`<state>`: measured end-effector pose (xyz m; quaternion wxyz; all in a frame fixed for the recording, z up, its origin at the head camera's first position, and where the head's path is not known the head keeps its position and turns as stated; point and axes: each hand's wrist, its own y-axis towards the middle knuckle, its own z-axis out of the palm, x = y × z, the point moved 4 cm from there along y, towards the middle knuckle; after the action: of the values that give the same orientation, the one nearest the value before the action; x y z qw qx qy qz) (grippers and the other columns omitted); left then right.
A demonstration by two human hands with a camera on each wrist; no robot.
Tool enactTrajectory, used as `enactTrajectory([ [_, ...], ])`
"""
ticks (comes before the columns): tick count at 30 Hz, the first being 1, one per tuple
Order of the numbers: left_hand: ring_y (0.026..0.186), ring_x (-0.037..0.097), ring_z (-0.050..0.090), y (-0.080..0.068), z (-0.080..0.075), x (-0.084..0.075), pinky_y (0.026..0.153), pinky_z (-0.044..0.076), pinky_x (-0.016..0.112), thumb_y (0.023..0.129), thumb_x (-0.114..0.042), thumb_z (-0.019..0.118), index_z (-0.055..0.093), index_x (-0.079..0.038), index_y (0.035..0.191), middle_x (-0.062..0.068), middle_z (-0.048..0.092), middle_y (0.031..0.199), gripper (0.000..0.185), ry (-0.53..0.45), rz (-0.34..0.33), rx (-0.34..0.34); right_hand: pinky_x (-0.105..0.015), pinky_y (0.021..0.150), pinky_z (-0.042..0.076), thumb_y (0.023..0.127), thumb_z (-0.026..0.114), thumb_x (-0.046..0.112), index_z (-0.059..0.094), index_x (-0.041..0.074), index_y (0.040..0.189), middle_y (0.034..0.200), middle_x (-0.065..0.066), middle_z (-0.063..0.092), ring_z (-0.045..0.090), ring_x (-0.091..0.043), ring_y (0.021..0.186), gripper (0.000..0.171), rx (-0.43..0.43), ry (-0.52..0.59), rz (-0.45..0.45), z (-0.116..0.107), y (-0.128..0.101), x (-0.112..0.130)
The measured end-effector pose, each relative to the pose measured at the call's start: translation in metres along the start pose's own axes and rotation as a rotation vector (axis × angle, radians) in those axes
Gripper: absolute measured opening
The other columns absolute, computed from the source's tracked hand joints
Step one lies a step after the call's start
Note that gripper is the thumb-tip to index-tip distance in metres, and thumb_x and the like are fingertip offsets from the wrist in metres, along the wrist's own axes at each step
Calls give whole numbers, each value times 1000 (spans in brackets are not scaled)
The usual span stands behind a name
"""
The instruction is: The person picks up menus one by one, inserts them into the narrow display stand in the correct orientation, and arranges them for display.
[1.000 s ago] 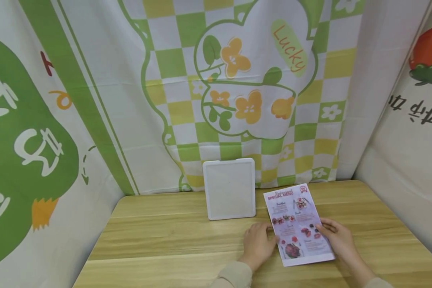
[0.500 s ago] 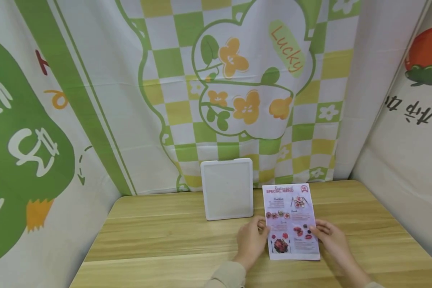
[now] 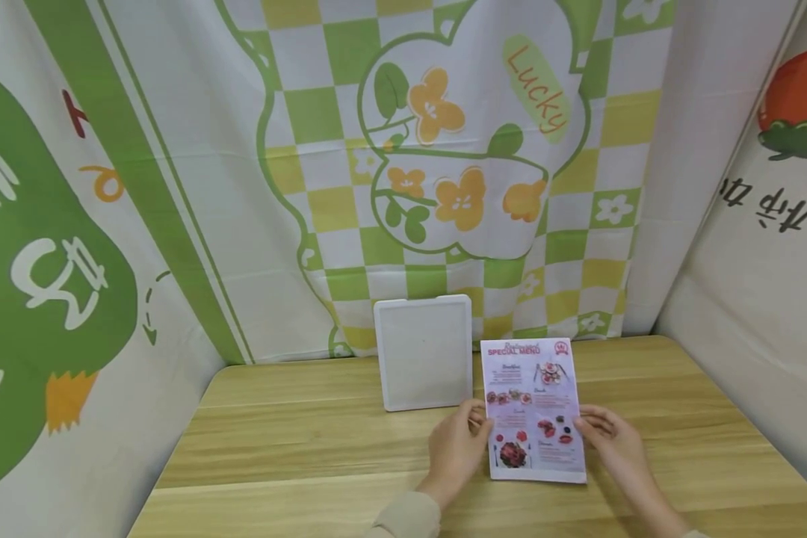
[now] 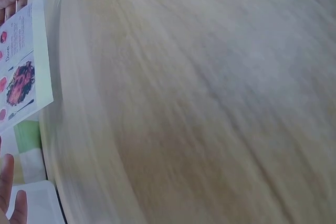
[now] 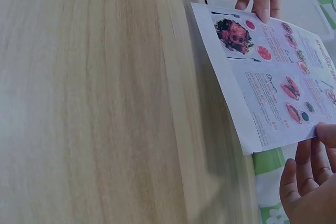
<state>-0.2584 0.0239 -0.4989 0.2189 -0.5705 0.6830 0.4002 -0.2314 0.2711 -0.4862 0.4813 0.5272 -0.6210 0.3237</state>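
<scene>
1. Pinching the left border of a printed restaurant menu (image 3: 533,411), the left hand (image 3: 456,444) sits at about 8 o'clock from the sheet's middle. Its thumb (image 5: 262,9) lies over the edge, and its lower fingers are bent loosely, slightly apart.
2. At 4 o'clock the right hand (image 3: 612,441) pinches the opposite border, thumb on the printed face and fingers behind it. The gap between thumb and fingers is narrow; the fingertips behind the sheet are hidden.
3. Between the two hands, the menu is held tilted above the wooden table (image 3: 296,441), its printed face toward the person. The red "SPECIAL MENU" heading runs along its 12 o'clock end, with food pictures and small text below.
4. A white rimmed panel (image 3: 425,355) stands propped on the table at 10 o'clock from the menu, its lower corner near the left hand.
5. Beyond them, toward 12 o'clock, hangs a green, yellow and white checked curtain (image 3: 471,119) bearing orange flowers and the word "Lucky".
6. At 7 o'clock, a beige cuff (image 3: 410,515) wraps the left forearm.
</scene>
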Motion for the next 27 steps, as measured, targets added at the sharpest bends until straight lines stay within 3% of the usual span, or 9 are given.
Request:
enactTrajectory([
  [14, 69, -5, 57, -5, -33, 2, 62, 42, 20, 89, -26, 74, 68, -22, 109, -19, 66, 85, 21, 35, 45, -58, -20, 68, 55, 91, 69, 3, 61, -9, 118, 96, -14, 71, 62, 0, 75, 30, -34, 16, -48, 21, -4, 20],
  [27, 75, 1, 60, -13, -62, 24, 62, 45, 23, 91, -24, 73, 67, -21, 109, -17, 66, 85, 19, -9, 10, -136, -20, 69, 54, 91, 70, 2, 62, -8, 116, 97, -14, 69, 61, -3, 76, 28, 10, 71, -54, 56, -5, 39],
])
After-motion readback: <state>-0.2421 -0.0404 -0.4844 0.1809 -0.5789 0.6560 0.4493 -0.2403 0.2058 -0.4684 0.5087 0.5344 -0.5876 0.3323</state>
